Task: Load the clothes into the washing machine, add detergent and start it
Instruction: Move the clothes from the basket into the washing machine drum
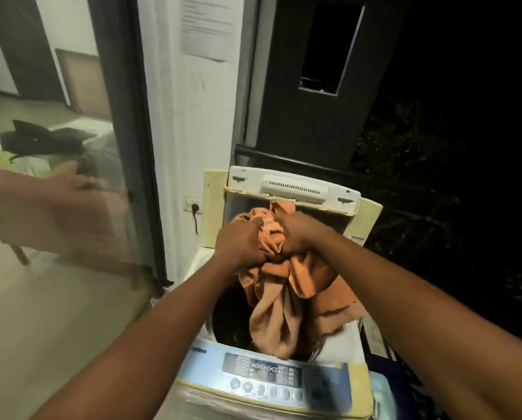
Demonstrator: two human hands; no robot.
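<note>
Two hands, left hand (241,241) and right hand (299,234), clutch one orange cloth (284,298).

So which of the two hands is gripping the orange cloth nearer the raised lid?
The right hand; the left hand holds the orange cloth farther from the lid.

White wall pillar (193,122) w/ a printed paper notice (206,25) taped near its top & a white wall socket (193,205), dark cord plugged in, low down. Left: glass sliding door (71,147). Behind: dark grey door (317,86) w/ rectangular window opening.
</note>
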